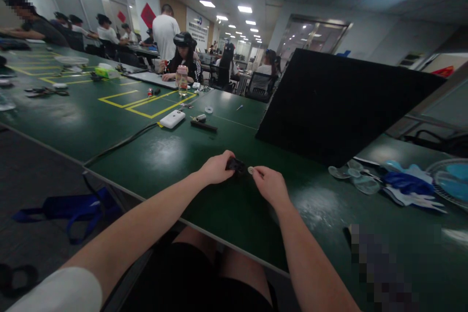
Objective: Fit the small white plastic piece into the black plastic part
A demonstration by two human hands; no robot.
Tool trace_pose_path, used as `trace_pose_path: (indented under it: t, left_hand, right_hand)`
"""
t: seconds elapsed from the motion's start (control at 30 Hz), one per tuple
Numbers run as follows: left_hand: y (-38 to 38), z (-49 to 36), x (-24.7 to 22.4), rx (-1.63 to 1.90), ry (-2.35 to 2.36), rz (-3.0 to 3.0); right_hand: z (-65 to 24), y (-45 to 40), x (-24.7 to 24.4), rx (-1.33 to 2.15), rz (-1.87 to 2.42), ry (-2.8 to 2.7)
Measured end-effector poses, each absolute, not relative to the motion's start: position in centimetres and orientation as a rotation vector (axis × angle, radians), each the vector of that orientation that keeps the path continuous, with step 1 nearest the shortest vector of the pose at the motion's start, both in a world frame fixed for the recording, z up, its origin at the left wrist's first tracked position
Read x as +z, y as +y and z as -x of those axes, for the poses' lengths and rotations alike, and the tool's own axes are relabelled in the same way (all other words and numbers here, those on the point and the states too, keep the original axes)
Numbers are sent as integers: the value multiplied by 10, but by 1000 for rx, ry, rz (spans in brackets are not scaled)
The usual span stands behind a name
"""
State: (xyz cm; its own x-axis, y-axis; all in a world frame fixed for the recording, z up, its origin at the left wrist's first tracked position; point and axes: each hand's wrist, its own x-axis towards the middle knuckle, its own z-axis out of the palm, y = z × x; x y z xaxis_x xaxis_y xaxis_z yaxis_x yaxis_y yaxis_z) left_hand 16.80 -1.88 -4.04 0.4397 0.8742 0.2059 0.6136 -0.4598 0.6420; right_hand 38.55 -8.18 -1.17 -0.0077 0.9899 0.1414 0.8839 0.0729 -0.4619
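Over the green table (161, 151), my left hand (218, 167) is closed on a small black object (237, 166), whose details are too dark to make out. Just to its right, my right hand (269, 184) pinches a small, pale round piece (250, 170) between thumb and fingertips. A narrow gap separates the pale piece from the black object. Beyond my hands, a dark bar (204, 126) lies on the table beside a white power bank-like box (172, 119).
A large black panel (340, 107) stands tilted at the right. Blue and white gloves (409, 187) and clear plastic pieces (365, 183) lie at the right. A pink-lidded bottle (182, 81) stands farther back, near a seated person (183, 58). A black cable (124, 142) crosses the left side.
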Motion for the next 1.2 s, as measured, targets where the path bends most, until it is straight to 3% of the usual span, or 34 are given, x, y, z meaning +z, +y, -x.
trace_pose_path:
  t: [0.2,0.47,1.2]
  left_hand:
    - [-25,-170,-37,649,1095,-2287]
    - [-29,-172,-33,621,1090,-2300]
    - [-34,-171,-23,590,1153,-2287]
  right_hand:
    - [-365,-87,-12,224,1620,-2089]
    - [-365,-80,-17,5,1737,-1967]
    - [-369,-93,-5,125,1635,-2107]
